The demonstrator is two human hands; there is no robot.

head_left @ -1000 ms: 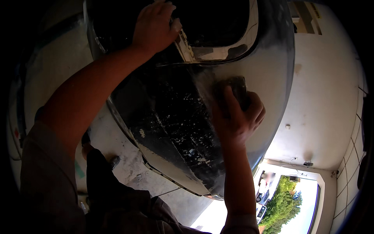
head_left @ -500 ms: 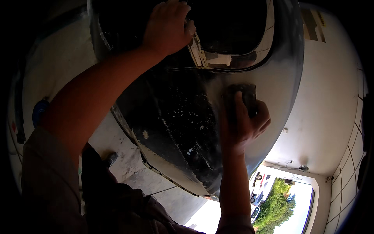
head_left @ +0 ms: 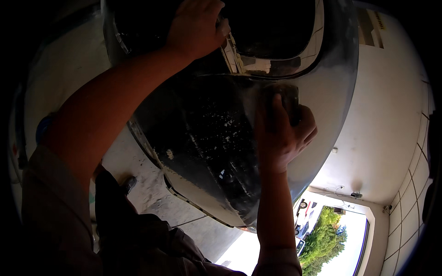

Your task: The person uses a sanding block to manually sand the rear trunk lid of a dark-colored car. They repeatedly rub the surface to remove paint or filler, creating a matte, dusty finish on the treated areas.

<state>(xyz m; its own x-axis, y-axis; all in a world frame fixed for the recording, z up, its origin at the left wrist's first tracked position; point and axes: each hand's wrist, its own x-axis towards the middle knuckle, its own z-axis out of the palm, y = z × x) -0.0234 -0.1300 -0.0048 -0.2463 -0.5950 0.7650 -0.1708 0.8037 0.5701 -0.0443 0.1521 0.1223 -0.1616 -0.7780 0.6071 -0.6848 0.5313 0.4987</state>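
Note:
My right hand (head_left: 287, 138) is closed around a dark, rectangular sanding block (head_left: 290, 100) and presses it against the car body (head_left: 317, 101), just below the rear side window (head_left: 276, 32). The thumb lies along the block's top, and the other fingers curl over its right side. Next to the block, a black area of the panel (head_left: 207, 119) is speckled with pale chips and scratches. Up at the top edge, my left hand (head_left: 195, 30) rests on the car beside a worn pillar strip (head_left: 233, 55). Its fingertips are cut off or turned away, so its grip is unclear.
A pale wall (head_left: 368, 115) stands to the right, meeting a tiled surface (head_left: 410, 202). Through the bright doorway (head_left: 366, 248) show trees (head_left: 324, 239) and parked vehicles. Concrete floor (head_left: 152, 202) lies left of the car, with my shoe (head_left: 130, 185) on it.
The sanding block and my right hand have shifted slightly up toward the window edge. My left hand stays at the pillar; the whole view has moved a little.

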